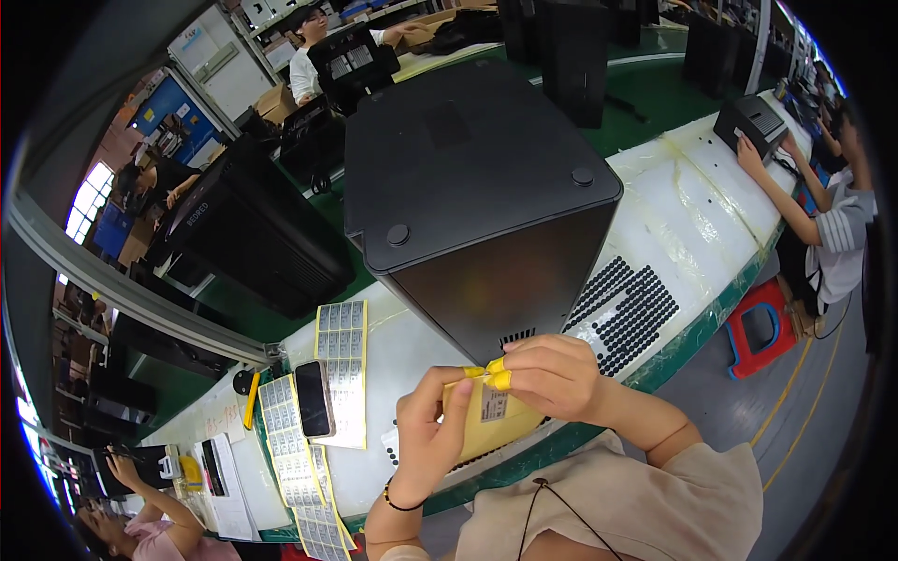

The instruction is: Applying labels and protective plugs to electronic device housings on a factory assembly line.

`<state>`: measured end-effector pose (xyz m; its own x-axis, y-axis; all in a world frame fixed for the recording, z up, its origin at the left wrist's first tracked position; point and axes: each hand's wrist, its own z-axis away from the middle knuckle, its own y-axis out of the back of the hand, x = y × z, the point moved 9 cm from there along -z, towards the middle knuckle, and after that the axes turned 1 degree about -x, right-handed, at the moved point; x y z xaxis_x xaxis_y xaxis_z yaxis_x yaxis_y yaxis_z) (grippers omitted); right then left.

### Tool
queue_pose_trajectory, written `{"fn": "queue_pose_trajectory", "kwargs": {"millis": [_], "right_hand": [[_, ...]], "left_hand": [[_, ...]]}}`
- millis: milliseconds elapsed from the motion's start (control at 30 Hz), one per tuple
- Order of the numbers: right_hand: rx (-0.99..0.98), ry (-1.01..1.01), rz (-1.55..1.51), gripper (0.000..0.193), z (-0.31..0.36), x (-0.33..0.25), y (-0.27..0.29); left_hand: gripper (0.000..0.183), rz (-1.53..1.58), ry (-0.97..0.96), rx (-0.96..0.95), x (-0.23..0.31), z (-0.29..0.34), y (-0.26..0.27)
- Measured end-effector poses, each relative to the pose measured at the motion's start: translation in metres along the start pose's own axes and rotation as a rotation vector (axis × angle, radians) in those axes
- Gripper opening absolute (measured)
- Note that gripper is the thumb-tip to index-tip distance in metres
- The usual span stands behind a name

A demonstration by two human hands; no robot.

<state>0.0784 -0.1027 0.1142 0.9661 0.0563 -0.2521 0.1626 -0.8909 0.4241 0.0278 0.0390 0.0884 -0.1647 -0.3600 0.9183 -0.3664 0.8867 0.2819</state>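
In front of the black case, my left hand (435,425) and my right hand (552,379) meet with their fingertips pinched together. Yellow coverings wrap some of the fingertips. A tiny pale bit shows between them, too small to name. Just below lies a yellow backing sheet (514,432) with a grey printed label (494,404) on it; my fingers partly hide its top edge. The large black case (468,159) stands beyond my hands, with two round black feet on its upper face and a glossy front panel.
Sheets of small round black pads (636,318) lie right of the case. A phone (314,399) rests on label sheets (341,323) at left. More black cases (253,224) stand beyond. At right a person handles a black box (751,126); a red-and-blue stool (760,329) stands below.
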Motion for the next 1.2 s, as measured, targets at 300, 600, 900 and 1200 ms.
{"fn": "queue_pose_trajectory", "kwargs": {"millis": [300, 600, 900, 1200], "right_hand": [[0.1, 0.116, -0.312, 0.004, -0.03, -0.028, 0.081], [0.226, 0.203, -0.214, 0.011, -0.135, 0.024, 0.132], [-0.123, 0.113, -0.225, 0.023, -0.189, 0.023, 0.087], [-0.169, -0.074, -0.459, 0.042, -0.183, -0.009, 0.065]], "left_hand": [[0.007, -0.485, -0.621, 0.214, 0.099, -0.005, 0.044], [0.011, -0.863, -0.806, 0.307, 0.138, -0.041, 0.021], [0.005, -0.793, -0.899, 0.439, 0.125, 0.005, 0.017], [0.005, -0.878, -0.935, 0.67, 0.149, 0.069, 0.005]]}}
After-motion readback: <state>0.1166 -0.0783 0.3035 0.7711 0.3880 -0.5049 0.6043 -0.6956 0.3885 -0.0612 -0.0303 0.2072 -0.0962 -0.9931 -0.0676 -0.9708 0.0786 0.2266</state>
